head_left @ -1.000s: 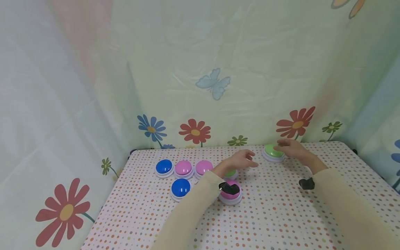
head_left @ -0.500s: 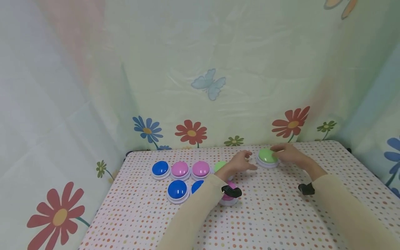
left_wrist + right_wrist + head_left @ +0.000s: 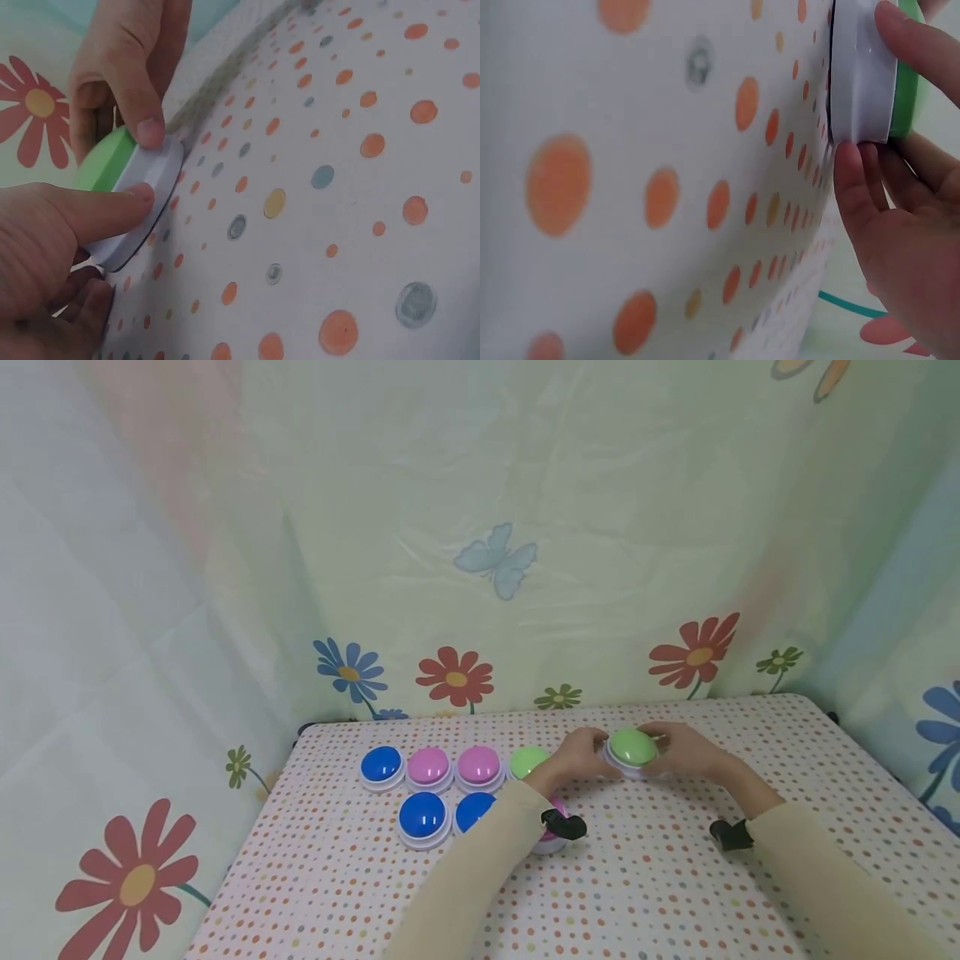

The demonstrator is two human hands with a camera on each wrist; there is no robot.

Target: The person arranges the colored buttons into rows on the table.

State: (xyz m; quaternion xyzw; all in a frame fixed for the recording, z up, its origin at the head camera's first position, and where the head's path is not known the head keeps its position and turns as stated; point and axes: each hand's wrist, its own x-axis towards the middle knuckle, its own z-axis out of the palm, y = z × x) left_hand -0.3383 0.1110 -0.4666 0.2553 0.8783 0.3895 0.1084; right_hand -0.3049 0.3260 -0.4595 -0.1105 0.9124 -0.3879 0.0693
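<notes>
A green dome button [image 3: 633, 747] with a round white base is held between both hands at the back right of the dotted table. My left hand [image 3: 581, 753] grips the left side of its base, and my right hand [image 3: 686, 750] grips the right side. In the left wrist view, the thumb of my left hand [image 3: 45, 240] presses along the white base [image 3: 161, 169], while fingers of the right hand [image 3: 124, 67] come down on its far side. The right wrist view has fingertips of my right hand [image 3: 900, 225] under the edge of the button [image 3: 862, 75].
To the left stand a blue button [image 3: 381, 763], two pink buttons [image 3: 428, 765] and another green button [image 3: 529, 762] in a row. Nearer are two blue buttons [image 3: 422, 815] and a pink one, partly behind the left forearm. A flowered curtain [image 3: 495, 468] closes off the table's back.
My right hand has brought the green button left and nearer. The left hand has moved from beside it to grip its left side. The head view has turned slightly right.
</notes>
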